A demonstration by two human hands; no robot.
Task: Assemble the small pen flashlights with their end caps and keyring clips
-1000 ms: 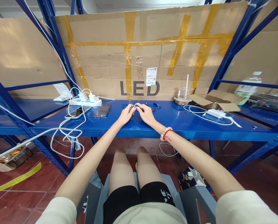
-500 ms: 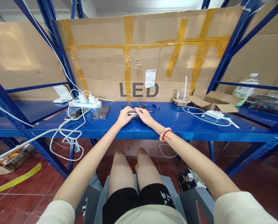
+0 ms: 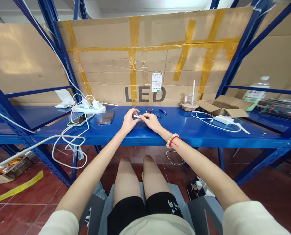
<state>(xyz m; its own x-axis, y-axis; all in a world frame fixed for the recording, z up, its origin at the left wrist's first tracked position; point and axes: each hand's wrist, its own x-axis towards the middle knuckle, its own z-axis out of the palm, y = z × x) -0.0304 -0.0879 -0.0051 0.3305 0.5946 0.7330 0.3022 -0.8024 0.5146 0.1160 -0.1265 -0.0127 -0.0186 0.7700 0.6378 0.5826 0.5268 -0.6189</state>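
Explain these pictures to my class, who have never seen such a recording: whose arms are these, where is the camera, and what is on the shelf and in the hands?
There is no robot here: these are a person's bare arms. One head-worn camera takes every picture, looking forward and down.

The left hand holds a slim white object; the right hand's fingertips meet it. It is too small to identify.

On the blue shelf, a phone and power strip lie to the left. To the right are a clear cup, a white adapter and an open cardboard box.
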